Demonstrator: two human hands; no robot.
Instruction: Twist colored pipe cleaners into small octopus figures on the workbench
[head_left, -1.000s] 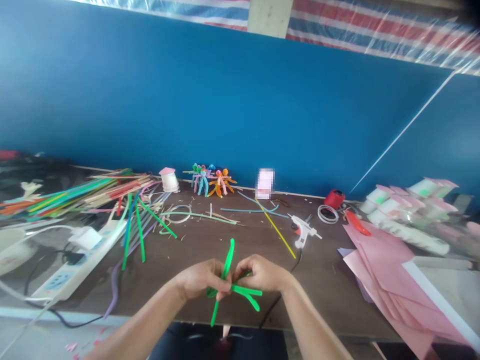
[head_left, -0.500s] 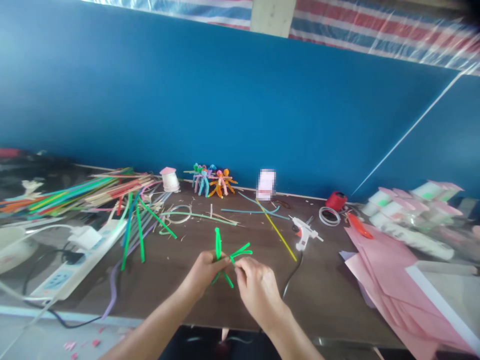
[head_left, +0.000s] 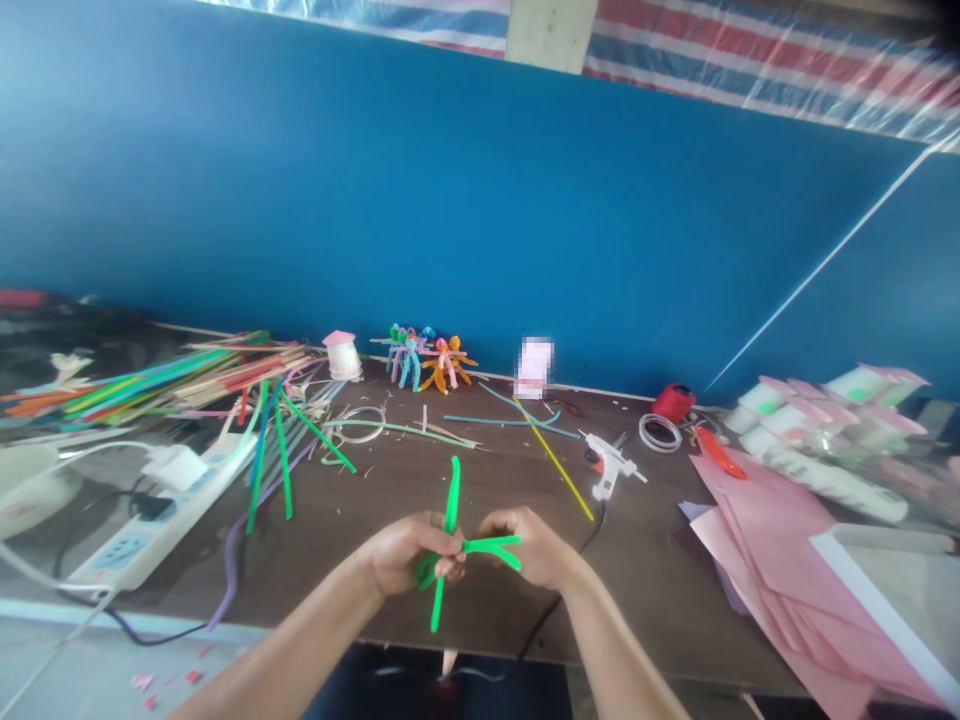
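Note:
Bright green pipe cleaners (head_left: 451,510) cross in a star shape between my hands, over the dark wooden table (head_left: 645,590). My left hand (head_left: 409,553) grips them at the crossing, with one strand standing up and another pointing down. My right hand (head_left: 529,548) pinches a green strand running out to the right of the crossing. The fingers of both hands nearly meet, and they hide the centre of the twist.
Farther up the table lie loose green pipe cleaners (head_left: 281,460) and a colourful bundle of strips (head_left: 172,378). A white power strip (head_left: 161,510) sits left. A hot glue gun (head_left: 609,465), small pipe-cleaner figures (head_left: 424,360) and pink paper sheets (head_left: 772,570) lie beyond and right.
My right hand has come back from above the green pipe cleaners and now pinches the strand at the right. The star is turned, with one strand pointing farther down.

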